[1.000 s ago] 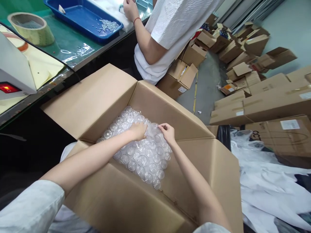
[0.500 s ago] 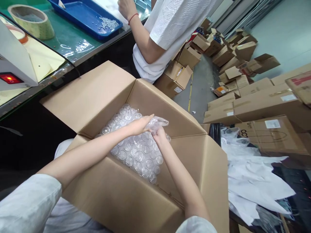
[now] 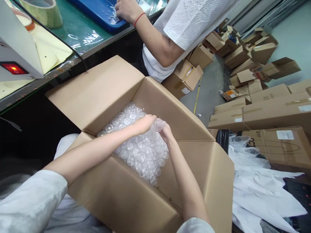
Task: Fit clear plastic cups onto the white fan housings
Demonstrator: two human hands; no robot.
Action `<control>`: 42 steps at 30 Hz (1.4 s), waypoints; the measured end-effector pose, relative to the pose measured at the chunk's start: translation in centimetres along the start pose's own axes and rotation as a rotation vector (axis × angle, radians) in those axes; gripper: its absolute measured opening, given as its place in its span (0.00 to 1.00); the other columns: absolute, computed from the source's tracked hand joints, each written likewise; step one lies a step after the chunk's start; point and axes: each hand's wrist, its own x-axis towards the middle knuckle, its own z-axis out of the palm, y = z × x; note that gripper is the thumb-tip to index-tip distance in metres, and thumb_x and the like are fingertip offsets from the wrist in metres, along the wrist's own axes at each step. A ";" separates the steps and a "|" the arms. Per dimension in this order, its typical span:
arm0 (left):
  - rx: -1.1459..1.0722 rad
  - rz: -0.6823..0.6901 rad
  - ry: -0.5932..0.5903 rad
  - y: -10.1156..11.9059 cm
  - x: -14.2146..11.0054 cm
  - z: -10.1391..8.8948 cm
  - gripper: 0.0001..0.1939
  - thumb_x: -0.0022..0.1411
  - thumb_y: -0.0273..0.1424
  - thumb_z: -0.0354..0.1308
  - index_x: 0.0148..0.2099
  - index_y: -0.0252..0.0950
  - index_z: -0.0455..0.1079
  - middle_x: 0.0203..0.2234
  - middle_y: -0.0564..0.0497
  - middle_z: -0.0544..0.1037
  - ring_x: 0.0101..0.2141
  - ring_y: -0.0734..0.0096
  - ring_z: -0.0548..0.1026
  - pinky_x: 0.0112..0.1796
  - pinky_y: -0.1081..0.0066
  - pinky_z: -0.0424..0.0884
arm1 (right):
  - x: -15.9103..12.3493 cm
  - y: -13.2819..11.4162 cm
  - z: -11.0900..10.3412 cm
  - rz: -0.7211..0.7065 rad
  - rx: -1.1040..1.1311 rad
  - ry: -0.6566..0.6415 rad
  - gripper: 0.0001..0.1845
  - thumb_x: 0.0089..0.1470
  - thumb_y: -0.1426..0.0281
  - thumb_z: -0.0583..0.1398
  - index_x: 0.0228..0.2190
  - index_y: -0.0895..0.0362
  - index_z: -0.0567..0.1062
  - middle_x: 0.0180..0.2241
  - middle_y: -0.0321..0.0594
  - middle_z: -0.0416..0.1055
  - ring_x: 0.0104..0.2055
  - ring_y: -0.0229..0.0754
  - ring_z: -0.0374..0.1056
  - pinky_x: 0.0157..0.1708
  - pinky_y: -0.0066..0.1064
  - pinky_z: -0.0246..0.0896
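A clear plastic bag (image 3: pixel 141 158) packed with round, transparent plastic pieces lies inside an open cardboard box (image 3: pixel 116 191). My left hand (image 3: pixel 146 124) is closed on the bag's gathered top, near the box's far wall. Close beside it, my right hand (image 3: pixel 166 132) grips the same bunched plastic from the right. A twist of bag film (image 3: pixel 158 125) shows between the two hands. Some fingertips are hidden by the film and by the hands themselves. The bag fills the left part of the box, while bare cardboard shows on the right.
Beyond the box, another person's hand (image 3: pixel 128 11) reaches over a blue tray (image 3: pixel 97 16) of small pieces on the green workbench. Tape rolls and a machine with a lit red switch (image 3: pixel 14 68) stand at left. White sheets (image 3: pixel 262 191) and stacked cartons (image 3: pixel 272 106) are at right.
My hands have come together at the bag's top and gathered its film into a bunch. The other person's hand has moved over the blue tray. The view has shifted slightly.
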 end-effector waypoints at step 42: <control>0.087 -0.120 -0.178 0.1 -1.0 -0.2 0.13 0.63 0.26 0.61 0.50 0.31 0.77 0.45 0.35 0.84 0.48 0.46 0.83 0.47 0.62 0.75 | -3.9 4.7 -1.7 0.037 -0.717 -0.059 0.11 0.67 0.62 0.65 0.39 0.58 0.78 0.42 0.41 0.78 0.43 0.43 0.75 0.47 0.41 0.74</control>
